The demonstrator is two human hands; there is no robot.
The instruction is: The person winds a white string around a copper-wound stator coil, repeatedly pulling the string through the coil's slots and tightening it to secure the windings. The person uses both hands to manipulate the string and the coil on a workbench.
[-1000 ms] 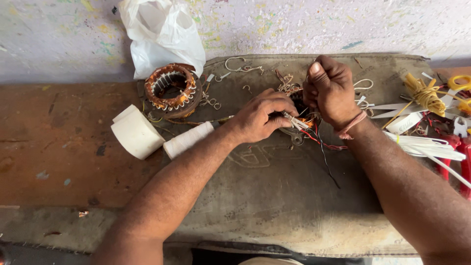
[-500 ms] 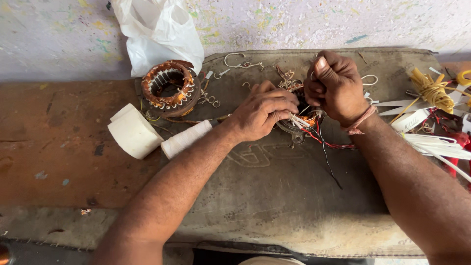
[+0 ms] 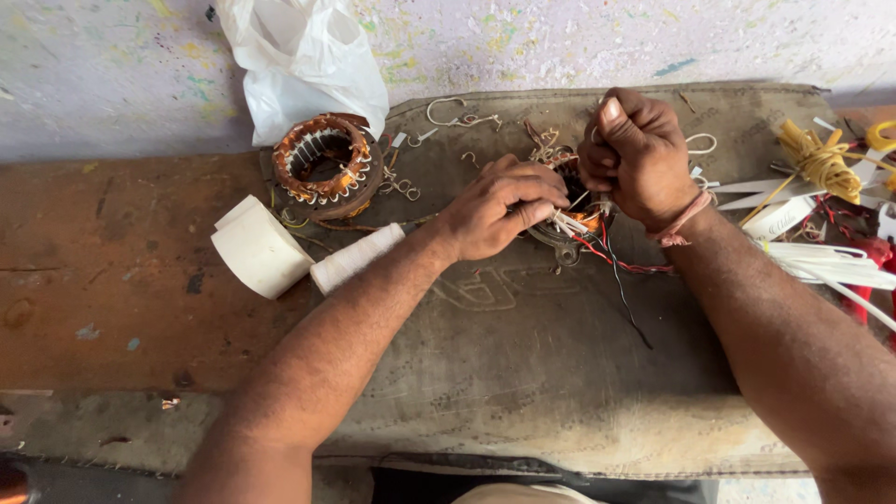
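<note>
stator (image 3: 583,219) mostly hidden by hands

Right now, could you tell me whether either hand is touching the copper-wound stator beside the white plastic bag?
No, both the left hand and right hand work on another winding, apart from that stator.

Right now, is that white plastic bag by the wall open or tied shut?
Open. The white plastic bag gapes at its top, with its loose handles spread apart against the wall.

The stator (image 3: 322,166) carries copper-orange windings with pale lacing on a dark core. The tape roll (image 3: 259,248) and thread spool (image 3: 357,257) are white, as is the plastic bag (image 3: 303,61). Red and black wires (image 3: 621,266) trail over the drab grey-brown cloth (image 3: 523,373). The cord bundle (image 3: 821,161) is yellow; the tabletop (image 3: 103,271) is rusty brown.
</note>
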